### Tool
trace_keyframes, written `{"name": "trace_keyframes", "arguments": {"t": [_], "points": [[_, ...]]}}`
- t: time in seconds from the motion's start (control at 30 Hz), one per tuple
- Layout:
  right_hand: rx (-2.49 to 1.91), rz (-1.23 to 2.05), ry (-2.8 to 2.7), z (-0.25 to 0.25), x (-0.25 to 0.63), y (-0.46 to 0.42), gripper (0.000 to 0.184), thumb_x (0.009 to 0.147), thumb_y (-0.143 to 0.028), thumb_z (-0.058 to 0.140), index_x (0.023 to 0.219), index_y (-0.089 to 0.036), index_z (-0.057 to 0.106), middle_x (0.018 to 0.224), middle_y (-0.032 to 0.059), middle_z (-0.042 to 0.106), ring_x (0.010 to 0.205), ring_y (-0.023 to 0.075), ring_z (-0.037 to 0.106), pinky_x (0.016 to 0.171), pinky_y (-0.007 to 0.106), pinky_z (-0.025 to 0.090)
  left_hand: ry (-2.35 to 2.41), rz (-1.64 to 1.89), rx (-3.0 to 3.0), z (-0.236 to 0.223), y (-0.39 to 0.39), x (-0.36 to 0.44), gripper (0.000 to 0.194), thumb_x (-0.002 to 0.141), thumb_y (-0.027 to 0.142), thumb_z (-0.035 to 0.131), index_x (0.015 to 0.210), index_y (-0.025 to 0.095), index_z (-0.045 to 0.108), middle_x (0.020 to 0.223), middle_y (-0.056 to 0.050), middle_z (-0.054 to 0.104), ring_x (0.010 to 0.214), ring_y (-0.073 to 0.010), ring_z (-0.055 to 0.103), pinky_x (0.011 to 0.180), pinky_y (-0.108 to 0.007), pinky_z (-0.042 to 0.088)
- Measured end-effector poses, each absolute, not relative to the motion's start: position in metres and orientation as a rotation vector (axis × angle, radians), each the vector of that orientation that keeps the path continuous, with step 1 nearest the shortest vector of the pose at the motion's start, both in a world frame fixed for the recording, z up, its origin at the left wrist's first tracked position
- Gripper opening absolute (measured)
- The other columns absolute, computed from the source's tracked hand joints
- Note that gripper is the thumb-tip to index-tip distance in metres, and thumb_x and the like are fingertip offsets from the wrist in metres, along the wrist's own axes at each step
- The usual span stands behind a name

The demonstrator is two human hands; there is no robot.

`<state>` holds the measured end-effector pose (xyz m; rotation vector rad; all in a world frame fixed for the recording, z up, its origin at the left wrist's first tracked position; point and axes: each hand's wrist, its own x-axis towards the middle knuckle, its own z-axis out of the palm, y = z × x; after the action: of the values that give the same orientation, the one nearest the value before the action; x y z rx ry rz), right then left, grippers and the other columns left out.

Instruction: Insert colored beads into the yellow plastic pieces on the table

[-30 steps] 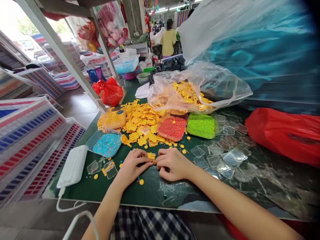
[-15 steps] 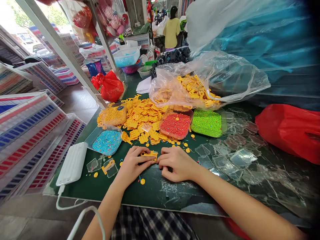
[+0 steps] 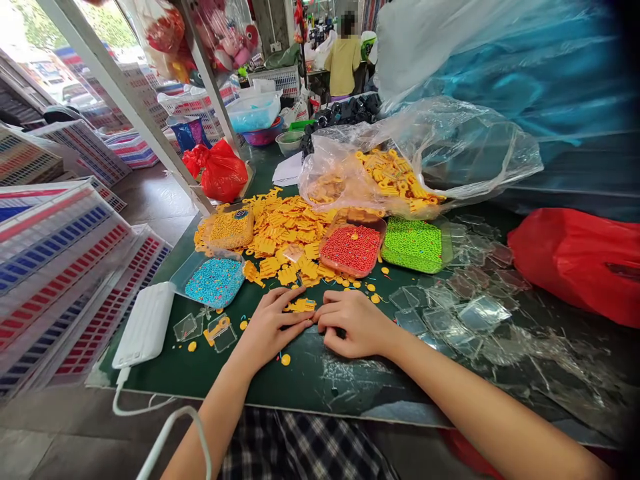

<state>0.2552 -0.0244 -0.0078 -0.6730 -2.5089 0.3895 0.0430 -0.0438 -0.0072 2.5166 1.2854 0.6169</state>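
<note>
My left hand (image 3: 270, 325) and my right hand (image 3: 354, 323) rest close together on the green table (image 3: 300, 380), near its front edge. A small yellow plastic piece (image 3: 301, 305) lies between them. The left hand's fingers reach loosely around its left end. The right hand's fingers are curled, and their tips meet its right end. Just beyond the hands lie a heap of yellow plastic pieces (image 3: 285, 230) and trays of blue beads (image 3: 215, 280), red beads (image 3: 351, 248), green beads (image 3: 413, 244) and yellow beads (image 3: 231, 229).
Clear plastic squares (image 3: 450, 300) lie scattered to the right. A clear bag (image 3: 415, 167) of yellow pieces sits behind the trays. A white power bank (image 3: 145, 325) with a cable lies at the left. Red bags (image 3: 580, 267) (image 3: 220, 173), striped crates (image 3: 55, 267). A person (image 3: 343, 63) stands far back.
The left hand's fingers have stretched out further around the yellow piece, which now sits lower on the table. The view has shifted slightly.
</note>
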Motion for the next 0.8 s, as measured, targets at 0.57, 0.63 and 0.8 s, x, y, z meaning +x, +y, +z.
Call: {"name": "trace_keyframes", "arguments": {"t": [0.57, 0.63, 0.8], "points": [[-0.656, 0.377, -2.503, -0.0068, 0.2547, -0.0242, 0.019, 0.07, -0.013, 0.046, 0.061, -0.02, 0.062, 0.059, -0.0003, 0.062, 0.064, 0.0156, 0.045, 0.057, 0.028, 0.031, 1.328, 0.631, 2.567, -0.0078, -0.0466, 0.0407, 0.02, 0.089, 0.029, 0.063, 0.105, 0.035, 0.074, 0.133, -0.003, 0.06, 0.118, -0.0273, 0.051, 0.099, -0.051, 0.047], [-0.655, 0.374, -2.504, -0.0067, 0.2543, -0.0243, 0.019, 0.07, -0.013, 0.046, 0.061, -0.02, 0.062, 0.059, -0.0004, 0.062, 0.064, 0.0157, 0.045, 0.057, 0.028, 0.031, 1.321, 0.614, 2.57, -0.0081, -0.0464, 0.0424, 0.02, 0.089, 0.03, 0.063, 0.105, 0.034, 0.074, 0.133, -0.003, 0.06, 0.118, -0.0274, 0.051, 0.099, -0.05, 0.047], [-0.664, 0.391, -2.494, -0.0065, 0.2544, -0.0251, 0.021, 0.07, -0.013, 0.045, 0.062, -0.02, 0.063, 0.06, -0.0006, 0.064, 0.064, 0.0156, 0.045, 0.056, 0.029, 0.029, 1.342, 0.688, 2.547, -0.0073, -0.0464, 0.0407, 0.02, 0.088, 0.028, 0.064, 0.106, 0.031, 0.073, 0.13, -0.004, 0.061, 0.116, -0.0269, 0.052, 0.099, -0.049, 0.047]]}}
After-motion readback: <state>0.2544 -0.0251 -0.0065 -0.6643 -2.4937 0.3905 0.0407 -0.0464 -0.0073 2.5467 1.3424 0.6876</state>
